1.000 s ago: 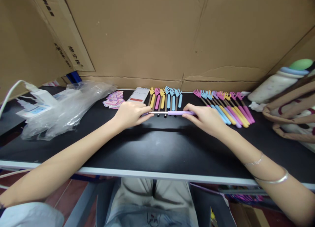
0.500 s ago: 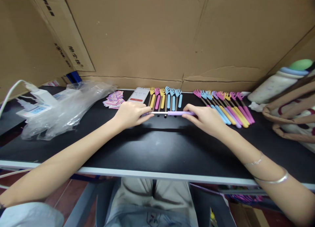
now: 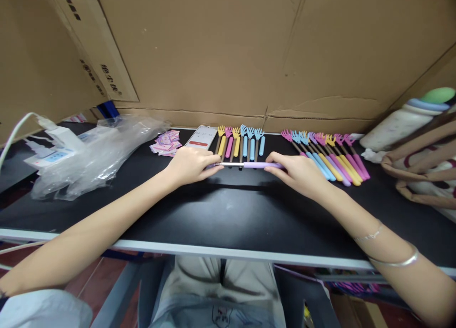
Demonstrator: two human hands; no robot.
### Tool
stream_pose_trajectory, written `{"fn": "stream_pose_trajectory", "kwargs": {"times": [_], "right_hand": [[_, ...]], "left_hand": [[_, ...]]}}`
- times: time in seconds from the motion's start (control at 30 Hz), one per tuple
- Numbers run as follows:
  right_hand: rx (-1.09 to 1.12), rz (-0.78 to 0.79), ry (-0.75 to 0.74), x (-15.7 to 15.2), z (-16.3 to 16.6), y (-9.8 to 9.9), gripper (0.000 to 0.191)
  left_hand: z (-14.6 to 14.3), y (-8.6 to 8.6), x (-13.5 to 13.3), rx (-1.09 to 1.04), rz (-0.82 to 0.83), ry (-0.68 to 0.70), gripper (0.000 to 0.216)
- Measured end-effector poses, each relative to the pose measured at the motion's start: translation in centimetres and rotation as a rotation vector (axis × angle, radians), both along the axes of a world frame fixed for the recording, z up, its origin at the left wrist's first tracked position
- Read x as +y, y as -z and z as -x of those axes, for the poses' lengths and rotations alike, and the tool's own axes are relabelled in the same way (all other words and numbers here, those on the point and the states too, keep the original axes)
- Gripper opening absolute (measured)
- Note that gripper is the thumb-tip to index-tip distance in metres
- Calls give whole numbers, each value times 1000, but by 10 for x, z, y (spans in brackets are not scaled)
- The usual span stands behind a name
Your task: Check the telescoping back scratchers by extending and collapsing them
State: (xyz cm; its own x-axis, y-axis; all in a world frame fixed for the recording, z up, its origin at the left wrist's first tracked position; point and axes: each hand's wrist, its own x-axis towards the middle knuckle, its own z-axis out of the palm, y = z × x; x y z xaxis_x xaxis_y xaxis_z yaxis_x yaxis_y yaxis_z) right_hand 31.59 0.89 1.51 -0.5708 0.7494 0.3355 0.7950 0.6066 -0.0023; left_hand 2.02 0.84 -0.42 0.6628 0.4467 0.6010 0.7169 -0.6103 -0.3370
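Between my hands, a purple-handled back scratcher (image 3: 253, 165) is held level above the black table (image 3: 228, 219). My left hand (image 3: 194, 165) is closed round its head end, which the fingers hide. At the other end my right hand (image 3: 294, 170) pinches the purple grip. Just behind lies a row of back scratchers (image 3: 236, 140) with yellow, pink and blue heads, their loose handle sleeves beside the rods. To the right of my right hand, several back scratchers with coloured handles (image 3: 337, 162) lie side by side at a slant.
A phone (image 3: 204, 137) showing a timer and a pile of pink-purple cards (image 3: 166, 143) lie behind my left hand. Further left are clear plastic bags (image 3: 96, 157) and a power strip (image 3: 53, 157). On the right are a bottle (image 3: 388, 124) and a tan-handled bag (image 3: 420, 162). Cardboard (image 3: 213, 48) walls the back.
Both hands keep the same hold on the back scratcher, with hardly any movement. The whole view has shifted very slightly.
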Motion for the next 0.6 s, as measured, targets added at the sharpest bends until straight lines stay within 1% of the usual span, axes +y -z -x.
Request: {"fn": "stream_pose_trajectory", "kwargs": {"times": [0.2, 0.37, 0.6], "right_hand": [[-3, 4, -1, 0, 0, 1, 27], [3, 17, -12, -1, 0, -1, 26], [3, 14, -21, -1, 0, 0, 28]], "left_hand": [[1, 0, 0, -7, -13, 19, 35], [1, -1, 0, 9, 31, 9, 36], [1, 0, 0, 21, 37, 9, 37]]}}
